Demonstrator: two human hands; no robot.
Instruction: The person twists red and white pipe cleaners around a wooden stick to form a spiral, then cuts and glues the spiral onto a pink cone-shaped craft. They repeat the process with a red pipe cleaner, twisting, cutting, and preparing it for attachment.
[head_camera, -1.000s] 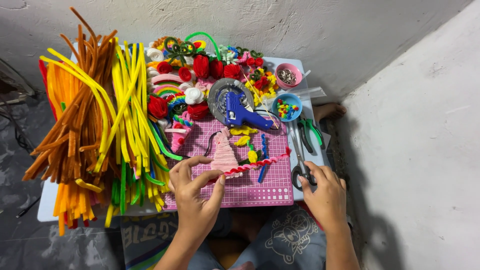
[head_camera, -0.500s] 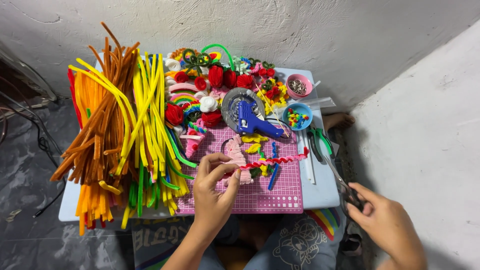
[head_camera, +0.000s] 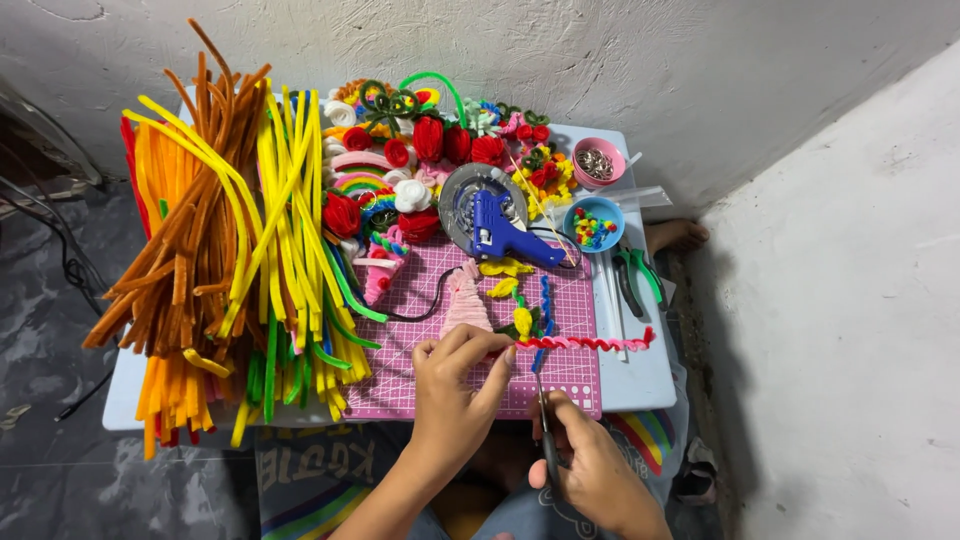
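Observation:
My left hand (head_camera: 455, 385) pinches the left end of a twisted pink-and-red pipe cleaner (head_camera: 590, 342) that lies across the pink cutting mat (head_camera: 420, 370). A pale pink cone of wound pipe cleaner (head_camera: 465, 300) stands just above my fingers. My right hand (head_camera: 590, 465) grips dark scissors (head_camera: 545, 430) at the mat's near edge, with the blades pointing up toward the twisted pipe cleaner, close to my left fingertips.
A big heap of orange and yellow pipe cleaners (head_camera: 220, 240) covers the table's left side. A blue glue gun (head_camera: 505, 230), red pipe-cleaner flowers (head_camera: 440, 140), a pink bowl (head_camera: 598, 162), a blue bead bowl (head_camera: 593, 225) and green-handled pliers (head_camera: 635, 280) sit behind. White walls close the back and right.
My right hand has come back from the right side with the scissors to the mat's near edge. My left hand stayed pinching the twisted pipe cleaner.

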